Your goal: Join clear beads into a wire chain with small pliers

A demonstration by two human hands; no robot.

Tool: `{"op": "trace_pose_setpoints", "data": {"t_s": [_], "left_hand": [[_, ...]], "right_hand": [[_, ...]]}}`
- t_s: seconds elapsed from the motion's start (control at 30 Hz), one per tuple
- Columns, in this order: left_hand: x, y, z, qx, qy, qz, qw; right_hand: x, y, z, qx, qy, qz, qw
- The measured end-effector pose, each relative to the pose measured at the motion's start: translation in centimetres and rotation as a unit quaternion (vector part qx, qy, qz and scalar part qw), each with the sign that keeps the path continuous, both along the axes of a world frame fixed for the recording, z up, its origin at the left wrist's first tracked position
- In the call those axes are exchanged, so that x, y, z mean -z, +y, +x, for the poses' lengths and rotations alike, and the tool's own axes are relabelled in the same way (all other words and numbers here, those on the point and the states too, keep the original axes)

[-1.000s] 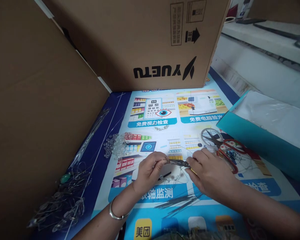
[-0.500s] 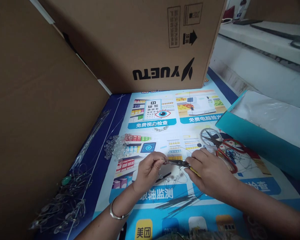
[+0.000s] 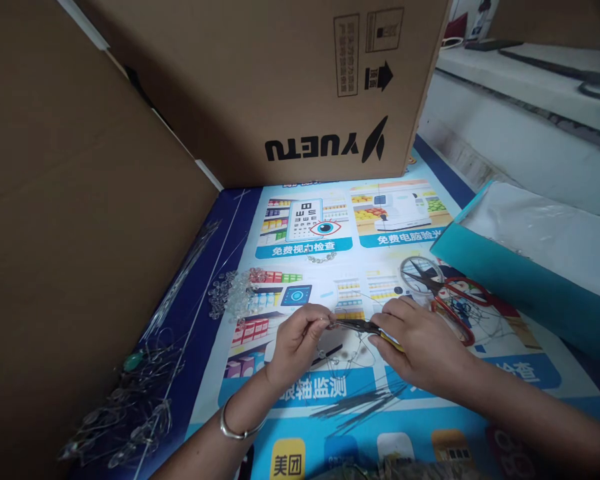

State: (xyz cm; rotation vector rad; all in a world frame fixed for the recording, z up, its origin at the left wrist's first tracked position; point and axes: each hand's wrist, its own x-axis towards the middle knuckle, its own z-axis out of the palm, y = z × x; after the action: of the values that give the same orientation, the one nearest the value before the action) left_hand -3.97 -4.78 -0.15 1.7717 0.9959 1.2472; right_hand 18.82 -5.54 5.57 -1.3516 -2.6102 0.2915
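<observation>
My right hand (image 3: 417, 337) is closed around the yellow grip of a pair of long-nose pliers (image 3: 363, 326). The dark jaws point left and their tips meet the fingertips of my left hand (image 3: 300, 337). That hand pinches a beaded wire (image 3: 336, 361), whose thin strand with clear beads loops down below the pliers. What lies exactly between the jaw tips is too small to make out. Beneath my hands, a bunch of cut dark wires (image 3: 363, 402) lies on the printed sheet. Clear loose beads (image 3: 233, 293) are heaped to the left.
Red-handled scissors (image 3: 437, 287) rest over a round clear dish (image 3: 414, 272) and wire scraps at right. A teal box (image 3: 510, 267) stands beyond them. Tall cardboard (image 3: 300, 80) walls the back and left. Tangled beaded wires (image 3: 125, 413) lie at lower left.
Almost nothing differs. My hands and the pliers keep the same place, with only a very slight shift of the right hand.
</observation>
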Motion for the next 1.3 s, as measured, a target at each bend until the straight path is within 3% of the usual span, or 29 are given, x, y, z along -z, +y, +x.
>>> {"op": "trace_pose_setpoints", "data": {"t_s": [0.53,1.3], "left_hand": [[0.05,-0.05,-0.09,0.021,0.055,0.082,0.995],[0.15,-0.19,-0.19,0.009,0.073,0.076,0.994]], "right_hand": [[-0.41,-0.03,-0.12,-0.003,-0.03,-0.048,0.998],[-0.45,-0.52,-0.5,-0.009,-0.053,-0.029,0.998]]}}
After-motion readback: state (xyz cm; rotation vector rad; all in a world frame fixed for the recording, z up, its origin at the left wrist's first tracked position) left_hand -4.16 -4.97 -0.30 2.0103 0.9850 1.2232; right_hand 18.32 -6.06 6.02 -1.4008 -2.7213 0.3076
